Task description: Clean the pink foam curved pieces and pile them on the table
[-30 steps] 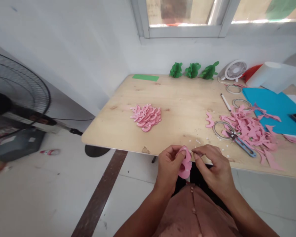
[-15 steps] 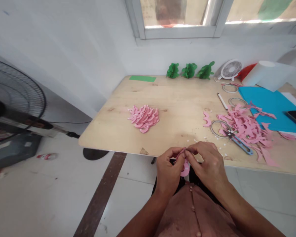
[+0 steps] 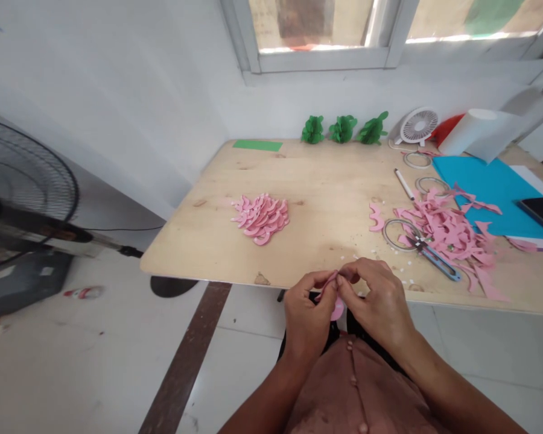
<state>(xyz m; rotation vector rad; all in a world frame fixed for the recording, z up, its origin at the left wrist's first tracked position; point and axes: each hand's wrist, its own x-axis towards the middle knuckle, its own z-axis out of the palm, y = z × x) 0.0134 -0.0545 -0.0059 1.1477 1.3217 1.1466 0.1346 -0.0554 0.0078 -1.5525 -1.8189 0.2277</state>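
My left hand (image 3: 308,310) and my right hand (image 3: 376,296) meet over the table's front edge. Both pinch a pink paper cutout (image 3: 337,309), whose rounded lower part hangs below the fingertips. The fingers cover most of it, so its full shape is hidden. To the left on the table lies a heap of curved pink paper pieces (image 3: 263,217). A single wavy pink piece (image 3: 376,217) rests to the right of my hands, near blue-handled thread snips (image 3: 438,260) and a roll of tape (image 3: 400,236).
Pink paper scraps (image 3: 452,229) cover the right side, beside blue sheets (image 3: 484,187) and a phone (image 3: 542,214). A marker (image 3: 404,184) lies behind them. Green paper ornaments (image 3: 342,129) and a small white fan (image 3: 419,125) line the wall. A large fan (image 3: 22,187) stands left.
The view has shifted slightly. Both hands keep their pinch on the pink paper cutout, and less of its hanging part shows now.
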